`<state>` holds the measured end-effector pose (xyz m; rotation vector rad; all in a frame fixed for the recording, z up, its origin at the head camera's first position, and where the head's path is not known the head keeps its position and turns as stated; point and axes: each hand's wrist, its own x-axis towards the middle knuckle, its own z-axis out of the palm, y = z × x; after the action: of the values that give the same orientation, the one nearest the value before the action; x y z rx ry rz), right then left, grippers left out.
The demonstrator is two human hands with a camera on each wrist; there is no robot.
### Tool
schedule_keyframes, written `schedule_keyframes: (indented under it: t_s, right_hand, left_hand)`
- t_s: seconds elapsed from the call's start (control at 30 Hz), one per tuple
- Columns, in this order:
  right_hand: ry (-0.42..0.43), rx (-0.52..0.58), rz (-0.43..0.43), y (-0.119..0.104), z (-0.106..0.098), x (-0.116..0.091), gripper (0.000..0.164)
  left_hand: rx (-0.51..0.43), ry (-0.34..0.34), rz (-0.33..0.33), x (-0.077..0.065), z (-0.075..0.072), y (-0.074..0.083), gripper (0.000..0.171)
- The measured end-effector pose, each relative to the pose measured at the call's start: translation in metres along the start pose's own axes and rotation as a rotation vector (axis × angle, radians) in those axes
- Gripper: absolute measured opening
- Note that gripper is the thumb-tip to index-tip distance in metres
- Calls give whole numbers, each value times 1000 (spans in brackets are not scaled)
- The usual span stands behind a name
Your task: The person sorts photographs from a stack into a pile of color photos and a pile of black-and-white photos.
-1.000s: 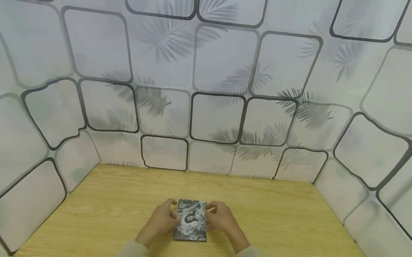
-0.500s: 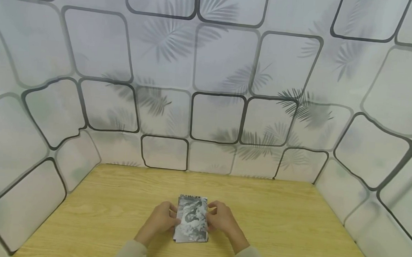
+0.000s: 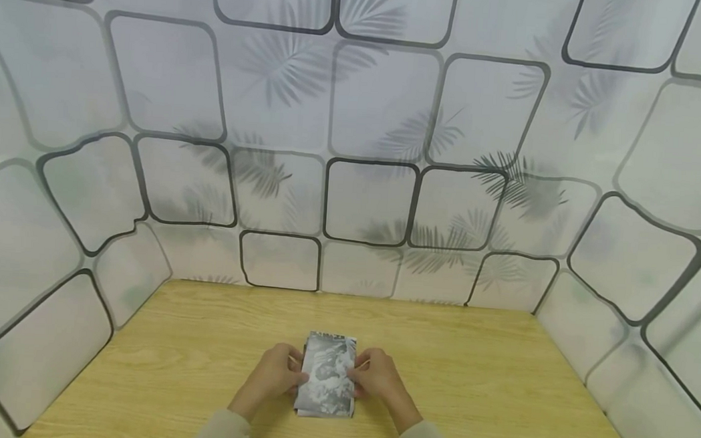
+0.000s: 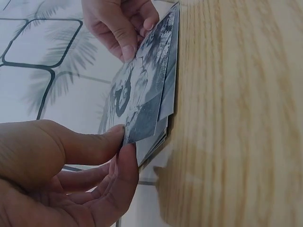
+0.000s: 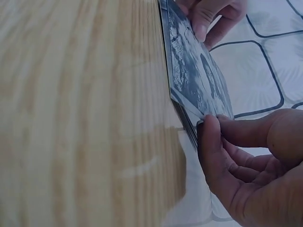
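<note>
A stack of black-and-white photo prints lies on the wooden table in the head view, its sheets slightly out of line. The top photo print [image 3: 327,375] has a pale, partly glare-washed picture. My left hand [image 3: 273,373] pinches its left edge between thumb and forefinger, close up in the left wrist view. At the opposite edge my right hand [image 3: 379,376] pinches the print with thumb and forefinger. In the right wrist view the lower prints [image 5: 185,120] show as thin layered edges under the top one. The left wrist view shows them jutting out at uneven angles.
The light wooden table [image 3: 467,373] spreads around the stack on all sides. Behind it and at both sides stands a pale curtain-like backdrop [image 3: 370,200] with dark rounded squares and grey fern leaves.
The top print has shifted slightly toward me and to the right over the sheets beneath, and the stack, neatly aligned a second ago, now looks staggered. Both hands stay almost in place.
</note>
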<state>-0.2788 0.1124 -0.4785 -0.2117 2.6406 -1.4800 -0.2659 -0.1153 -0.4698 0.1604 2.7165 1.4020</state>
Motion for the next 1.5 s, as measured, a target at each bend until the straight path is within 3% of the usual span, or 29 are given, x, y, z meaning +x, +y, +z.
schedule_keyframes:
  t_s: [0.27, 0.9, 1.1, 1.3, 1.5]
  right_hand:
    - [13, 47, 14, 1, -3, 1, 18]
    - [157, 29, -71, -1, -3, 0, 16]
    - [129, 77, -53, -2, -3, 1, 16]
    - [102, 76, -34, -1, -2, 2, 17]
    - [99, 59, -39, -1, -3, 2, 29]
  left_hand:
    - [-14, 14, 10, 1, -1, 0, 43]
    - [19, 20, 64, 1, -1, -2, 41]
    - [-59, -19, 39, 3, 0, -2, 43]
    - [-67, -7, 72, 1, 1, -1, 49]
    - [-99, -23, 80, 1, 1, 1, 57]
